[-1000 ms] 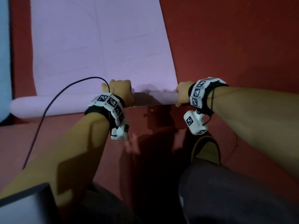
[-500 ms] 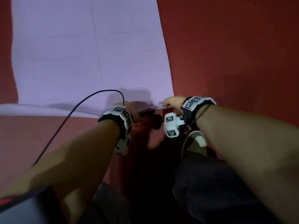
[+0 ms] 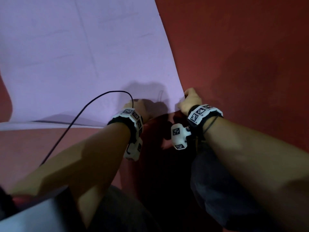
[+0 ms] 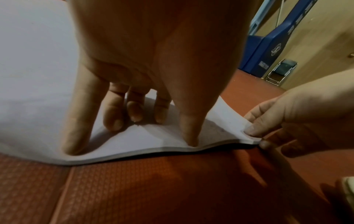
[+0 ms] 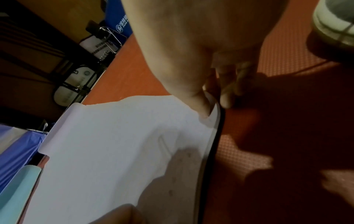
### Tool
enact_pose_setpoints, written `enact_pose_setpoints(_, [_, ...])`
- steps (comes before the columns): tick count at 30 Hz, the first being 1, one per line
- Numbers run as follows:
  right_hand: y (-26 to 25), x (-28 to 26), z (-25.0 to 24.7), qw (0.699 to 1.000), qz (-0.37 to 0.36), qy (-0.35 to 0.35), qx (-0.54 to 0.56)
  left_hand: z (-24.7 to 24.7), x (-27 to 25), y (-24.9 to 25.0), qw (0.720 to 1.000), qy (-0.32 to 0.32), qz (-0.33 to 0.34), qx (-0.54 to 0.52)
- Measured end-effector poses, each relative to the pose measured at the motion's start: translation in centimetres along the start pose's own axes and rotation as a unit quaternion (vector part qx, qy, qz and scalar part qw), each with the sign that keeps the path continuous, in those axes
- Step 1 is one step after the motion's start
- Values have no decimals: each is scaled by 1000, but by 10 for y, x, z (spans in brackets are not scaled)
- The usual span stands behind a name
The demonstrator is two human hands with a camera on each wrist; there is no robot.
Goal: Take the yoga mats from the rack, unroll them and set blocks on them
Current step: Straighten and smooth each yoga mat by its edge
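A lilac yoga mat point(image 3: 83, 56) lies unrolled on the red floor point(image 3: 234, 47), its near end by my knees. My left hand point(image 3: 140, 108) presses down on the near edge with spread fingers point(image 4: 76, 121). My right hand point(image 3: 190, 101) pinches the mat's near right corner point(image 4: 249, 136) between thumb and fingers and holds it slightly off the floor. In the right wrist view the mat point(image 5: 105, 151) stretches away from that hand point(image 5: 191, 45). The near edge point(image 4: 134, 154) waves up a little between the hands. No blocks are in view.
A teal mat point(image 5: 17, 186) and a blue one point(image 5: 15, 151) lie beyond the lilac mat's far side. A folding chair point(image 4: 279, 72) and blue padding point(image 4: 268, 45) stand by the wall. My shoe point(image 5: 335, 22) is near the right hand. A black cable point(image 3: 80, 118) trails from the left wrist.
The last roll at the mat's near end has been unrolled toward me and is gone. The left hand now presses the edge, and the right hand has taken the corner.
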State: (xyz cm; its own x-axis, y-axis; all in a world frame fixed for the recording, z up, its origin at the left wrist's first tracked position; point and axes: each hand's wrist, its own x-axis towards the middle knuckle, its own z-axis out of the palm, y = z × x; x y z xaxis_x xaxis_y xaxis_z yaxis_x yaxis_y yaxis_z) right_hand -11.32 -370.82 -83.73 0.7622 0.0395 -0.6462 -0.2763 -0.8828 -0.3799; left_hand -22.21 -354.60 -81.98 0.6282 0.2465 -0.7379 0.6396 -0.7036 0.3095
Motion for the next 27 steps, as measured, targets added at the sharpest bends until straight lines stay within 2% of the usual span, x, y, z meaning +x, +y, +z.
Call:
enact_pose_setpoints(4, [11,0,3,994,-42,16,-95,20,9,-6,995,37,-68,67])
enact_pose_setpoints(7, [18,-7,5,988,-92,24,-124,28,14,2,992,17,-93,86])
enact_pose_setpoints(10, [10,-19,6,977,-124,-26,-170,27,14,12,990,-3,-97,104])
enact_pose_setpoints(13, [1,-28,-7,959,-123,-88,-239,28,14,19,986,-32,-59,151])
enact_pose_setpoints(15, [0,-32,-16,953,-117,-123,-250,23,11,25,981,-53,-18,184])
enact_pose_setpoints(17, [-3,-33,-23,950,-105,-136,-260,15,3,28,973,-70,-11,219])
enact_pose_setpoints(20, [-12,-23,-19,956,-85,-139,-245,4,-7,33,968,-67,26,240])
enact_pose_setpoints(24, [-16,-1,-3,967,-78,-90,-223,16,-7,10,988,-28,6,151])
enact_pose_setpoints(27, [-7,6,4,973,-109,-59,-195,26,-2,-7,991,-13,-41,129])
